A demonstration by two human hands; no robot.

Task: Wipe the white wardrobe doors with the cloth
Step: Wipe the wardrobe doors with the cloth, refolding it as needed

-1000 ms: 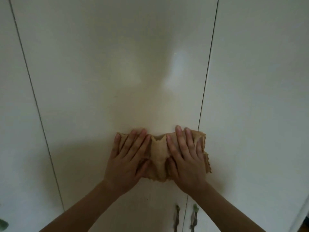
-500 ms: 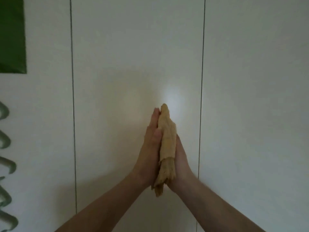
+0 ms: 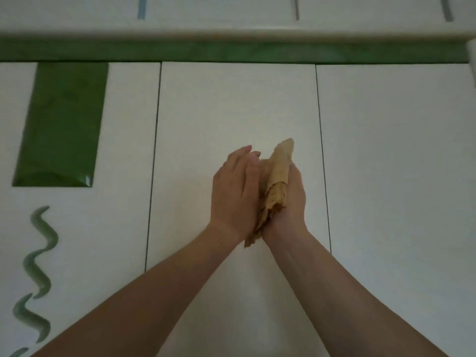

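Observation:
A tan cloth (image 3: 278, 176), folded into a narrow bundle, stands upright between my two palms in front of the middle white wardrobe door (image 3: 231, 106). My left hand (image 3: 235, 194) presses it from the left with fingers straight. My right hand (image 3: 293, 199) cups it from the right and is partly hidden behind it. The bundle's top sticks out above my fingers and its frayed end hangs below my wrists. Whether the cloth touches the door cannot be told.
More white doors flank the middle one, the right door (image 3: 399, 150) plain. The left door (image 3: 123, 150) carries a green rectangle (image 3: 61, 124) and a wavy green line (image 3: 38, 266). A green band (image 3: 231, 51) runs across above the doors, with white upper panels beyond.
One second ago both hands pressed the cloth spread flat on the door. It was then gathered into a bundle between my palms, and the view has tilted upward to the doors' top edge.

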